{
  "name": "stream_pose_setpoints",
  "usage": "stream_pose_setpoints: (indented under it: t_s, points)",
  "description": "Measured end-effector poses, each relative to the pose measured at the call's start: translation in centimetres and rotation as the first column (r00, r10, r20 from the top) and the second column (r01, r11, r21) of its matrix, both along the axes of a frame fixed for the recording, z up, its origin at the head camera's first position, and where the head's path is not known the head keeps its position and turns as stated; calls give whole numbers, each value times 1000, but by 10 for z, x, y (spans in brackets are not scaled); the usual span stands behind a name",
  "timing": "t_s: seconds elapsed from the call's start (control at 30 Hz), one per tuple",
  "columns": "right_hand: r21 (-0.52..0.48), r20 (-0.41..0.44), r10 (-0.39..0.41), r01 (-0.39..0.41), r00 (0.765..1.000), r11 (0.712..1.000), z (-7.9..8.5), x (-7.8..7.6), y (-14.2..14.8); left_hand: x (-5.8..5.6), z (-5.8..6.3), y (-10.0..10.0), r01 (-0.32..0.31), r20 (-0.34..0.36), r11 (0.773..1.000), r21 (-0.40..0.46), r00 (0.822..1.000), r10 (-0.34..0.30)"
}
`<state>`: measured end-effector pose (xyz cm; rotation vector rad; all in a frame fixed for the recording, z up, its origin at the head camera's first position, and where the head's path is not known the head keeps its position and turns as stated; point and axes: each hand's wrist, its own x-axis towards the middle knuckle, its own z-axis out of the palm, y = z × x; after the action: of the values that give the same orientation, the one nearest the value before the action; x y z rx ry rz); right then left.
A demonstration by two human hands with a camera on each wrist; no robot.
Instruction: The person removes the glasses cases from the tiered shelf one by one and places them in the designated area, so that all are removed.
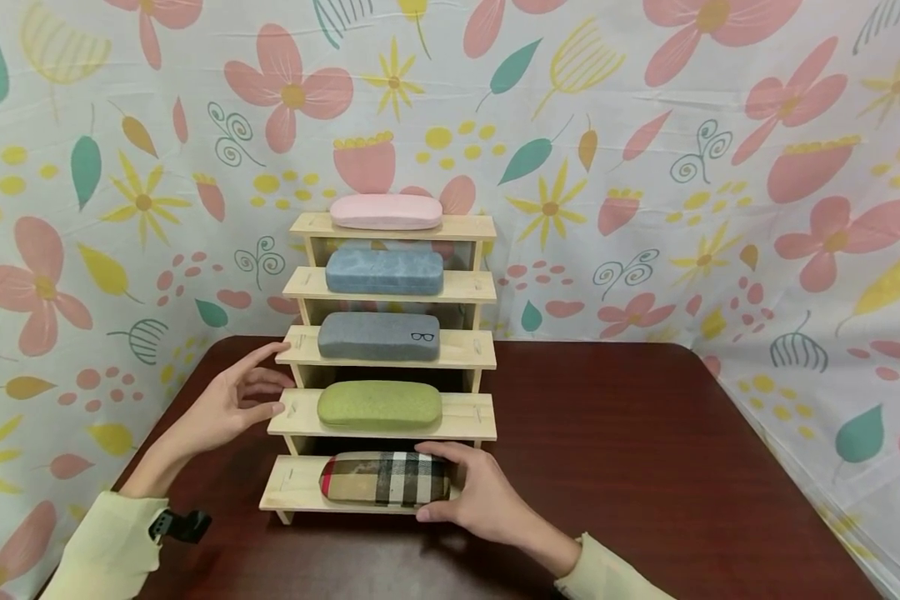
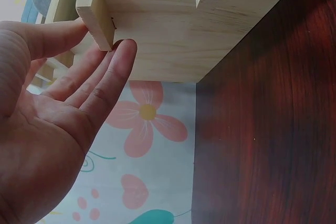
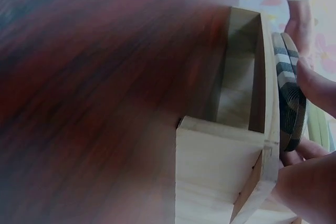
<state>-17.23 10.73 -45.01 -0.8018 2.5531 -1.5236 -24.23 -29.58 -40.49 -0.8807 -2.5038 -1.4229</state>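
A stepped wooden rack (image 1: 465,412) carries one glasses case on each tier. On the lowest tier lies a plaid glasses case (image 1: 390,479), beige, black and white with a red stripe. My right hand (image 1: 487,496) grips its right end, thumb in front and fingers behind; the right wrist view also shows the thumb against the plaid case (image 3: 287,87). At the rack's left side, my left hand (image 1: 228,400) holds a tier's end between thumb and fingers, seen closer on the board end (image 2: 97,17) in the left wrist view. A green glasses case (image 1: 378,404) sits one tier up.
Higher up rest a grey glasses case (image 1: 375,336) with a glasses print, a blue glasses case (image 1: 384,272) and a pink glasses case (image 1: 386,212) on top. The rack stands on a dark red-brown table (image 1: 630,450). A flower-patterned curtain (image 1: 607,167) surrounds it.
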Motion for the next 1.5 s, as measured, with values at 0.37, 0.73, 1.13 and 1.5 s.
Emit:
stream_pose_setpoints:
  t_s: [0.37, 0.73, 1.13, 1.5]
  points:
    - [-24, 39, -19, 20, 999, 1000, 4, 3, -6, -1, 0, -1, -2, 11, 1000, 3, 1000, 2]
    - [-35, 57, -35, 37, 998, 999, 2, 4, -7, -2, -1, -1, 8, 10, 1000, 15, 1000, -8]
    - [24, -10, -52, 52, 999, 998, -1, 5, -10, -1, -1, -1, 10, 9, 1000, 14, 1000, -10]
    - [34, -42, -57, 58, 997, 998, 0, 8, -8, -2, -2, -1, 7, 9, 1000, 16, 1000, -7]
